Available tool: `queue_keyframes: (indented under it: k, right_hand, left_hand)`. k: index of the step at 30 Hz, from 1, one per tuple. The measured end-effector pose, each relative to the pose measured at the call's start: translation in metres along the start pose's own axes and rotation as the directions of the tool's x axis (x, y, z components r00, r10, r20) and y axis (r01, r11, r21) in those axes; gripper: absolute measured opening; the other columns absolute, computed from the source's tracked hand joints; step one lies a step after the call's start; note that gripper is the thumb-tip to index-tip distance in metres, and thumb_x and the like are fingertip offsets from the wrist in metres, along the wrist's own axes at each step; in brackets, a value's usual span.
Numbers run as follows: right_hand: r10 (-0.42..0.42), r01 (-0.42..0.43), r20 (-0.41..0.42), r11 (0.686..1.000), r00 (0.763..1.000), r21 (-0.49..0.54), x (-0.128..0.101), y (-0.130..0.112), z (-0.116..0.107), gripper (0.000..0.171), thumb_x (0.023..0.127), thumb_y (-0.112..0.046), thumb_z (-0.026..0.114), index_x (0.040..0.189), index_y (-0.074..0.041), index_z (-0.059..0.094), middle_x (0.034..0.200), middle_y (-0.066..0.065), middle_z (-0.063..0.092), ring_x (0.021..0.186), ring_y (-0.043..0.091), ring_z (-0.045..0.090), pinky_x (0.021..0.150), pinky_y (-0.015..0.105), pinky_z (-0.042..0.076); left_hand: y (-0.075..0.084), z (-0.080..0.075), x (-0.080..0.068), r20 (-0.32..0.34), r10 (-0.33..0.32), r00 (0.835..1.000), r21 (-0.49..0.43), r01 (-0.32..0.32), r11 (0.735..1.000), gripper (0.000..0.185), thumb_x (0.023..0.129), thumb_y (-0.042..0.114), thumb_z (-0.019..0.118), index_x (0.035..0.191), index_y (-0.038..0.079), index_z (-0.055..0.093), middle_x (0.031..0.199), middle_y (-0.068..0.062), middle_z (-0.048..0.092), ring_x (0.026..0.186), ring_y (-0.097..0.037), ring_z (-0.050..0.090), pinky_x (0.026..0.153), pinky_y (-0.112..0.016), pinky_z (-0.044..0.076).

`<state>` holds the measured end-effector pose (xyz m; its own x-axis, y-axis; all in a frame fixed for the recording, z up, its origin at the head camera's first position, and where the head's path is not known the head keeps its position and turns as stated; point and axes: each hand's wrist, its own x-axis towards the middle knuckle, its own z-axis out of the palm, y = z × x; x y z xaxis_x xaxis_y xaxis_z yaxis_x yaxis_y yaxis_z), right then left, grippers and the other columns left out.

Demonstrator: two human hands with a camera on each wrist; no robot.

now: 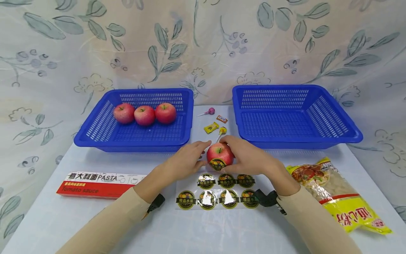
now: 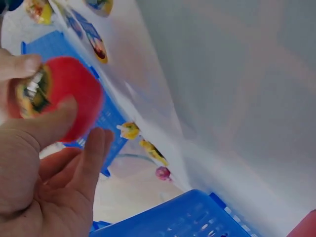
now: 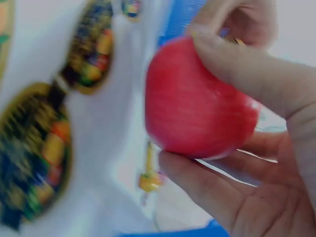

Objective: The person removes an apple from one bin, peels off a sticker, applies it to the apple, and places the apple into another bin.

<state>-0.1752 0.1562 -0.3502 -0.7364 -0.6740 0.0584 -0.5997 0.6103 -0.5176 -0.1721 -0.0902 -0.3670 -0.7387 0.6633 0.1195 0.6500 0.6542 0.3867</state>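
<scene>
A red apple (image 1: pixel 220 153) with a round gold-and-black sticker (image 1: pixel 217 164) on its front sits between both hands above a sticker sheet (image 1: pixel 219 192). My right hand (image 1: pixel 245 155) grips the apple (image 3: pixel 197 101) from its right side, fingers curled round it. My left hand (image 1: pixel 187 159) touches the apple's left side, thumb against it (image 2: pixel 59 101). Three more red apples (image 1: pixel 144 114) lie in the left blue basket (image 1: pixel 95 135). The right blue basket (image 1: pixel 345 132) holds nothing.
A red-and-white pasta box (image 1: pixel 96 184) lies at the front left. A yellow noodle packet (image 1: pixel 342 194) lies at the front right. Small sweets and lollipops (image 1: pixel 211 127) are scattered between the baskets. A leaf-patterned cloth hangs behind.
</scene>
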Motion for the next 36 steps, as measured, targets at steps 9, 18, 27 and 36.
queue_keyframes:
  k: [9, 18, 27, 36]
  right_hand:
    - [0.002, -0.005, 0.055, 0.999, 0.998, 0.052, -0.026, -0.004, -0.047, 0.078, 0.078, -0.032, 0.092, 0.139, -0.012, 0.048, 0.127, -0.001, 0.062, 0.112, 0.016, 0.062, 0.090, 0.032, 0.058]
    - [0.059, -0.074, 0.078, 0.974, 0.995, 0.216, -0.039, 0.012, -0.098, 0.079, 0.079, -0.032, 0.092, 0.141, -0.021, 0.045, 0.136, -0.002, 0.055, 0.121, 0.023, 0.061, 0.091, 0.031, 0.059]
    - [0.044, -0.045, 0.010, 0.978, 0.999, 0.205, -0.023, 0.037, -0.137, 0.082, 0.080, -0.016, 0.090, 0.149, -0.022, 0.047, 0.140, 0.000, 0.052, 0.120, 0.026, 0.062, 0.089, 0.031, 0.060]
    - [0.099, -0.096, -0.001, 0.973, 0.995, 0.210, -0.001, 0.075, -0.148, 0.076, 0.081, -0.012, 0.089, 0.146, -0.015, 0.049, 0.141, 0.004, 0.052, 0.125, 0.034, 0.059, 0.094, 0.031, 0.058]
  left_hand:
    - [0.006, -0.001, 0.021, 0.007, 0.004, 1.000, -0.084, -0.003, 0.996, 0.050, 0.101, 0.016, 0.065, 0.145, -0.004, 0.050, 0.140, -0.019, 0.061, 0.111, -0.026, 0.070, 0.094, -0.039, 0.057]
    - [0.014, 0.003, 0.042, 0.059, -0.060, 0.996, -0.327, 0.076, 0.942, 0.065, 0.101, 0.024, 0.065, 0.156, 0.006, 0.036, 0.153, -0.012, 0.050, 0.111, -0.020, 0.071, 0.090, -0.027, 0.058]
    - [0.023, 0.013, 0.066, -0.014, -0.059, 0.998, -0.409, 0.048, 0.911, 0.071, 0.104, 0.033, 0.061, 0.163, 0.015, 0.026, 0.160, -0.011, 0.037, 0.115, -0.020, 0.067, 0.088, -0.021, 0.057]
    - [0.039, 0.021, 0.081, -0.049, -0.072, 0.996, -0.389, 0.048, 0.920, 0.065, 0.106, 0.042, 0.055, 0.158, 0.009, 0.035, 0.153, -0.012, 0.043, 0.119, -0.022, 0.063, 0.087, -0.022, 0.056]
